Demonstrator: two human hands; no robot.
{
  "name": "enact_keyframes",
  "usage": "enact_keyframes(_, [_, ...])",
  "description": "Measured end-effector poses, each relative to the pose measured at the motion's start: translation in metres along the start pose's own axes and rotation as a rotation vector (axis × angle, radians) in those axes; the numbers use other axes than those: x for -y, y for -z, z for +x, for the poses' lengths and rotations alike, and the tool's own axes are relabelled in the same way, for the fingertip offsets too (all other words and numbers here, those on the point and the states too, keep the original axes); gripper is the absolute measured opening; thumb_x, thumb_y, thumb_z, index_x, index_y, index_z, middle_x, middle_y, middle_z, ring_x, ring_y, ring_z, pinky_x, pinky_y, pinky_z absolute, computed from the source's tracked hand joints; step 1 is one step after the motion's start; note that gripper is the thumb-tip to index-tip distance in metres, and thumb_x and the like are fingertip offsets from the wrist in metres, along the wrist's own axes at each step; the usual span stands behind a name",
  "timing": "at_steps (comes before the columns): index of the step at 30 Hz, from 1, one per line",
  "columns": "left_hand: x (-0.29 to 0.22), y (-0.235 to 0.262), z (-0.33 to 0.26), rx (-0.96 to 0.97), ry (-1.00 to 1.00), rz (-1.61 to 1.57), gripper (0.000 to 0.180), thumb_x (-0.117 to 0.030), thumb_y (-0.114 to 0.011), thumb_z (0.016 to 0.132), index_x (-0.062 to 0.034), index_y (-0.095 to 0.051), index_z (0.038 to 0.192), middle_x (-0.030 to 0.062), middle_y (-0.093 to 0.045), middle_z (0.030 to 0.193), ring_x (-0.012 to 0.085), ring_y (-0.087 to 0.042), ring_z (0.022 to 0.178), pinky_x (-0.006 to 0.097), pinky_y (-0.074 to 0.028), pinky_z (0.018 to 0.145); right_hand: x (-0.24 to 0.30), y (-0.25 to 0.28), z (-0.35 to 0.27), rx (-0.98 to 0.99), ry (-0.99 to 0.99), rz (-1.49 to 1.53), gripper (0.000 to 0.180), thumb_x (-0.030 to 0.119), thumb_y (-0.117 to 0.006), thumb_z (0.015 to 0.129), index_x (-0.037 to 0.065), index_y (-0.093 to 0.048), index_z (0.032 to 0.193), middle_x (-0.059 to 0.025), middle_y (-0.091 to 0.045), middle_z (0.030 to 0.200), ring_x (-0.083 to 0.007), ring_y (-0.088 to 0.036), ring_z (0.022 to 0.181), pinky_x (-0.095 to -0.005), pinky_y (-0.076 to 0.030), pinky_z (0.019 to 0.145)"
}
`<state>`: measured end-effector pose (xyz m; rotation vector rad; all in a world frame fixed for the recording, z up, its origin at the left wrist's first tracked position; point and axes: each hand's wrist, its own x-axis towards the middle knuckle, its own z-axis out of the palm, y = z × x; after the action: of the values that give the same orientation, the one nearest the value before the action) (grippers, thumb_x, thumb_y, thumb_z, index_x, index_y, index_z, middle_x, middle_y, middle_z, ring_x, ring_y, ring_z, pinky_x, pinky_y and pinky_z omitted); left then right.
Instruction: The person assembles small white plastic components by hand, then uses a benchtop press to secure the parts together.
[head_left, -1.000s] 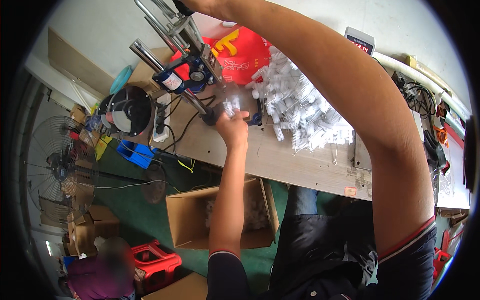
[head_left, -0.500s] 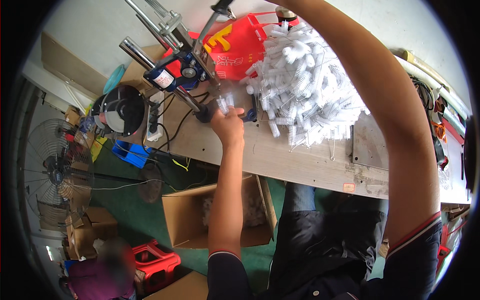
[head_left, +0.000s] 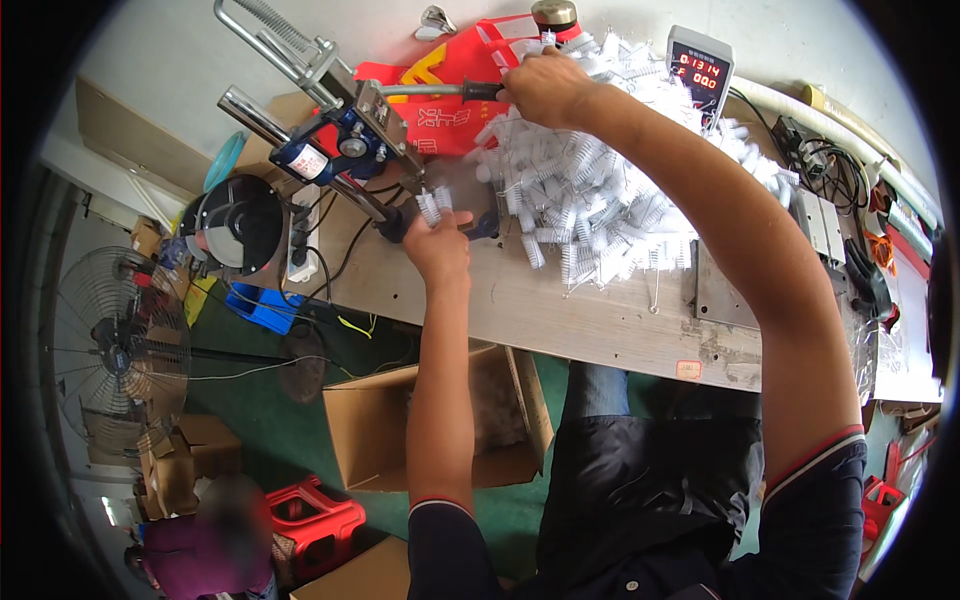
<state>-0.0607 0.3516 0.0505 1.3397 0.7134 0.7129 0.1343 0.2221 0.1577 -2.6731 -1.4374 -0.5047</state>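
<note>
My left hand (head_left: 437,250) is closed on white bristle brushes (head_left: 434,205), holding them upright beneath the head of a blue and silver hand press (head_left: 370,130). At least two bristle heads show above my fingers, close to the press tip. The ends inside my grip are hidden. My right hand (head_left: 550,88) is wrapped round the black grip (head_left: 482,91) of the press lever, which stretches almost level to the right. Beside the press lies a big heap of similar white brushes (head_left: 590,185) with thin wire stems.
Behind the press lies a red bag (head_left: 450,130). A digital counter (head_left: 700,65) stands behind the heap, and a metal plate (head_left: 722,290) lies right of it. Below the table is an open cardboard box (head_left: 370,430). A fan (head_left: 120,350) stands left; a person in purple (head_left: 205,555) is lower left.
The press lever has swung down from steeply raised to nearly level, with my right hand coming down into view on its grip. My left hand stays under the press with the brushes.
</note>
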Motion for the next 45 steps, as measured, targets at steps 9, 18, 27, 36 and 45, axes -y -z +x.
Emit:
enact_keyframes(9, [0.02, 0.024, 0.011, -0.021, -0.374, 0.499, 0.009, -0.001, -0.063, 0.091, 0.0009, -0.069, 0.097, 0.0098, -0.072, 0.078, 0.0222, -0.067, 0.07, 0.035, -0.052, 0.07, -0.016, 0.071, 0.013, -0.05, -0.058, 0.081, 0.031, 0.032, -0.06, 0.091, 0.007, -0.076, 0.101, -0.0233, -0.075, 0.095, -0.0425, -0.073, 0.094, -0.0533, -0.056, 0.086])
enact_keyframes(18, [0.01, 0.047, -0.011, 0.0, -0.439, 0.58, 0.017, -0.002, -0.061, 0.091, -0.0009, -0.07, 0.105, 0.0114, -0.073, 0.082, 0.0259, -0.07, 0.078, 0.037, -0.053, 0.077, 0.013, 0.09, -0.04, -0.179, 0.069, -0.091, 0.03, 0.028, -0.064, 0.099, 0.002, -0.074, 0.088, -0.019, -0.07, 0.079, -0.0376, -0.07, 0.089, -0.0477, -0.055, 0.08])
enact_keyframes(27, [0.013, 0.101, -0.012, 0.105, -0.272, 0.418, 0.025, -0.007, -0.056, 0.104, -0.0013, -0.069, 0.124, 0.0033, -0.075, 0.087, 0.0105, -0.064, 0.083, 0.028, -0.049, 0.082, 0.057, 0.125, -0.075, -0.015, 0.084, -0.044, 0.03, 0.03, -0.062, 0.095, 0.003, -0.076, 0.093, -0.0178, -0.072, 0.086, -0.0357, -0.072, 0.088, -0.0479, -0.055, 0.083])
enact_keyframes(36, [0.007, 0.109, -0.021, 0.233, -0.25, 0.385, 0.031, -0.008, -0.056, 0.106, -0.0029, -0.066, 0.135, -0.0027, -0.072, 0.092, 0.001, -0.038, 0.06, 0.021, -0.033, 0.053, 0.075, 0.126, -0.082, -0.009, 0.084, 0.136, 0.039, 0.035, -0.064, 0.095, -0.003, -0.074, 0.095, -0.0232, -0.071, 0.087, -0.0387, -0.072, 0.089, -0.0495, -0.055, 0.083])
enact_keyframes(45, [-0.002, 0.104, -0.021, 0.213, -0.316, 0.537, 0.029, -0.01, -0.059, 0.105, -0.0003, -0.067, 0.132, 0.0023, -0.074, 0.09, 0.0082, -0.06, 0.082, 0.027, -0.047, 0.081, 0.083, 0.182, -0.061, 0.002, -0.077, 0.288, 0.036, 0.025, -0.064, 0.088, 0.0, -0.074, 0.112, -0.0265, -0.074, 0.103, -0.0407, -0.072, 0.102, -0.0471, -0.057, 0.088])
